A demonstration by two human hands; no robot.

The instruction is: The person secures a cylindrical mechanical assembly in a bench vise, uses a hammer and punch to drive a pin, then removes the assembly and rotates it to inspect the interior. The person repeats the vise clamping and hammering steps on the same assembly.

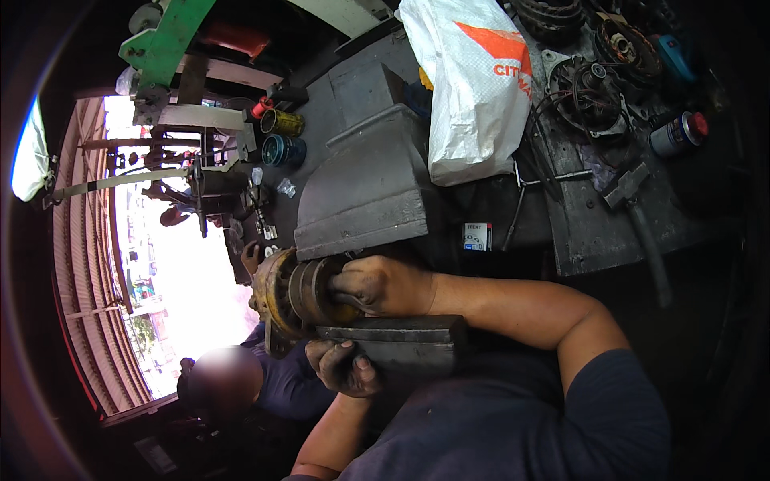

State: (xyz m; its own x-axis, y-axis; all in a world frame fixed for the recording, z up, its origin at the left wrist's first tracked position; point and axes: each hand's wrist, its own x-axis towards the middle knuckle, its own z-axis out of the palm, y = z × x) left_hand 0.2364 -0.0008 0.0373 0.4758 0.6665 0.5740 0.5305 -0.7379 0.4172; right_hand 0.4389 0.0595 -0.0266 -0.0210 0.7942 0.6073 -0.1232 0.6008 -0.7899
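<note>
An alternator (277,301) with a worn yellowish housing and a round grooved pulley (309,293) sits between two dark metal blocks that look like vise jaws. My right hand (381,284) is closed on the front of the pulley, the thumb and fingers wrapped over its hub. Below it my left hand (345,369) has its fingers curled against the left end of the near jaw (393,341); what lies inside them is hidden. Beyond the alternator rises the broad grey body of the vise (365,192).
A white woven sack (477,96) stands behind. Rightward are a hammer (634,196), a spray can (678,134), a metal T-handle wrench (521,188), dismantled motor parts (589,92) and a small box (476,236). Tins (283,150) stand at left. Another person (281,377) is close on the left.
</note>
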